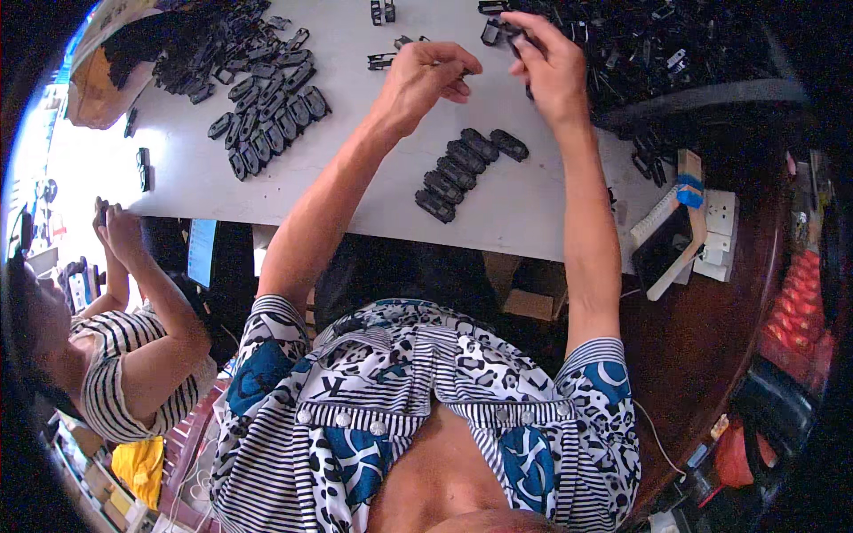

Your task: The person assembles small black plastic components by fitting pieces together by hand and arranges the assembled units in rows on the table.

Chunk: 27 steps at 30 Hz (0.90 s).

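My left hand (428, 82) is over the far middle of the table, its fingers curled together; what is in them, if anything, is too small to make out. To its right my right hand (553, 75) is closed, with a black plastic part (517, 43) between thumb and fingers. The two hands are apart. Nearer to me lies a slanting row of black oval plastic pieces (455, 169), with one more piece (509, 145) at its far right end. A few open black frames (382, 61) lie next to my left hand.
Many black frames (275, 111) are spread at the left, by a larger heap. A heap of loose black parts (653, 44) fills the far right. A tablet-like device on a stand (666, 240) and a power strip (718, 231) are at the right edge. A co-worker (142, 355) sits left.
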Available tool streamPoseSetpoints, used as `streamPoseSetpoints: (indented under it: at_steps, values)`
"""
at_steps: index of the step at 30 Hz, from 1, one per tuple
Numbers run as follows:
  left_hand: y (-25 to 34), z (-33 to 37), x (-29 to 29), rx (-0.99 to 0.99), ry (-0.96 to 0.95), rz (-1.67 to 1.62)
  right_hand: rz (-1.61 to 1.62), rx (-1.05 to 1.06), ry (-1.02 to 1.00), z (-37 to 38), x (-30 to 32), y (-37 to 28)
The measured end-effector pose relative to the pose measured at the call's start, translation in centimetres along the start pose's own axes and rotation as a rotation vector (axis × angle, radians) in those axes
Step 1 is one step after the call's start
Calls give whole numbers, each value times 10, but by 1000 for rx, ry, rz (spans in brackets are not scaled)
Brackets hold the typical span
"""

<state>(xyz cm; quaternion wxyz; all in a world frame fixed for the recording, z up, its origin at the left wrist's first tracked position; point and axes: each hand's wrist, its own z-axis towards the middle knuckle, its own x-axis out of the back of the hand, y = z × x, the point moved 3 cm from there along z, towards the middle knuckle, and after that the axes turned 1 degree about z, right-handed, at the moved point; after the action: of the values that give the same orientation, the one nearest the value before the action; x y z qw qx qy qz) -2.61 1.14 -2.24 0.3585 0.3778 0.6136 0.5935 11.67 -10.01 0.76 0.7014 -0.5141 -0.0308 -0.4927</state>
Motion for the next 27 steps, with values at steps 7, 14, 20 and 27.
streamPoseSetpoints:
  at_steps: [7, 14, 20, 27]
  values:
    - [-10, 12, -29, -57, -168, 149, 973, -593, -183, -55, 23, 7]
    - [-14, 12, -35, -429, 21, 771, 825, -604, -176, -66, 22, 10]
    - [9, 7, -32, -667, 129, 958, 530, -543, -173, -62, 16, 7]
    - [10, 13, -26, -67, -96, 86, 160, -230, -115, -53, 6, -13]
